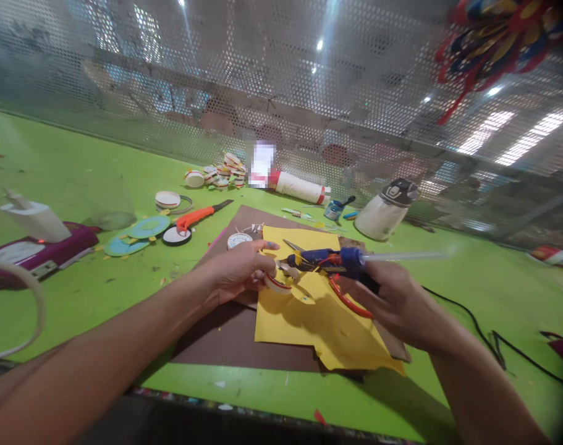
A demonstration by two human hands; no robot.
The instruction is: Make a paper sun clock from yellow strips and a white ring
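Observation:
My right hand (392, 296) grips a blue hot glue gun (318, 259), with a clear glue stick (406, 255) poking out of its back end. The gun's nozzle points left, close to my left hand (248, 269). Between the fingers of that hand is a small round paper piece (279, 283) with a white and red rim and yellow bits. Under both hands lie yellow paper (285, 321) and a brown board (216, 340). Red-handled scissors (353, 307) rest on the yellow paper, partly hidden by the glue gun.
At the left stand a purple power strip (77, 240) with a white charger (35, 221), blue paper discs (128, 243) and an orange cutter (195, 217). Farther back are several round pieces (220, 173), a white tube (302, 187), a paint jar (334, 210) and a white bottle (378, 216). A black cord (471, 315) runs right.

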